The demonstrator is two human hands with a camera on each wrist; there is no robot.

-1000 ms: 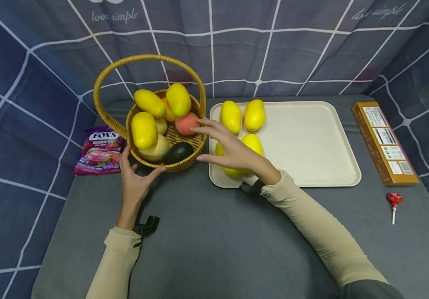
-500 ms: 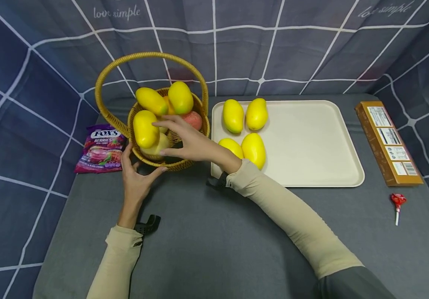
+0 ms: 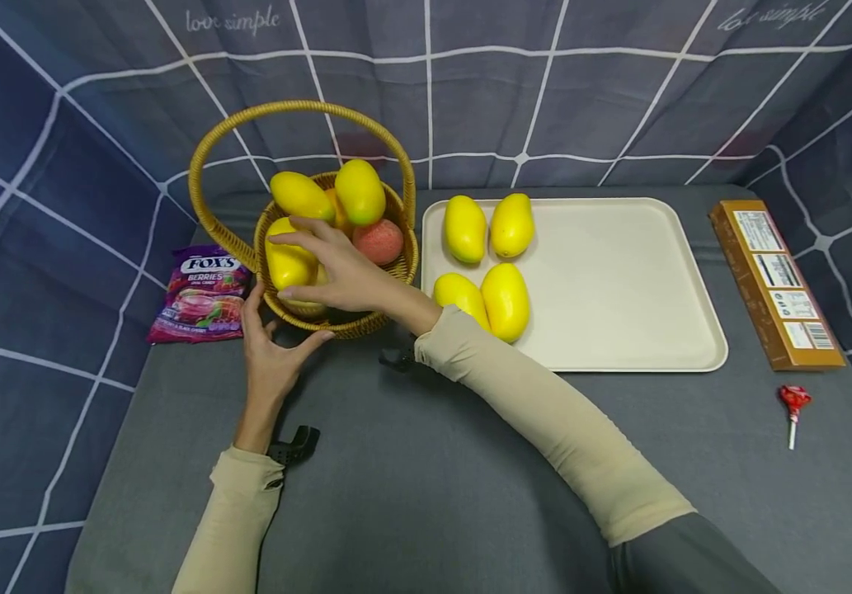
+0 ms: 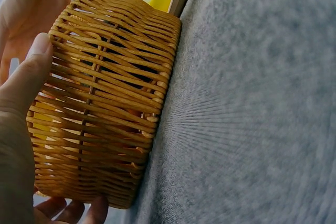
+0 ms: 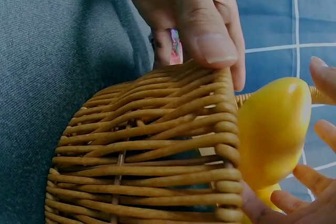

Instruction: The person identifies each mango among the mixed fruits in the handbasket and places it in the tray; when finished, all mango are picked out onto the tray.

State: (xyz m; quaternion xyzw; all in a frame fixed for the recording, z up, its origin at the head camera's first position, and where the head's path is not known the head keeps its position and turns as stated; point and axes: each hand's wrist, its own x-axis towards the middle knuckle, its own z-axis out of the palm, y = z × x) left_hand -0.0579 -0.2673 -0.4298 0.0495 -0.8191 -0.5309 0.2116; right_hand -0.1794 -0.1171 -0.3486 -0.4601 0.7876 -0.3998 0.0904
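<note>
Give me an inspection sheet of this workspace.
Surface: grey cloth-covered tabletop.
Job's things: round golden wicker basket holding mixed fruit; four yellow oval fruits on cream rectangular tray.
Clutter: glossy purple candy bag, brown oblong box, red-topped lollipop.
Hands: left hand gripping the basket; right hand spread around one yellow oval fruit in it.
Cables: thin dark line beside beige left sleeve, possibly one.
Surroundings: blue-grey cloth walls with white grid lines.
</note>
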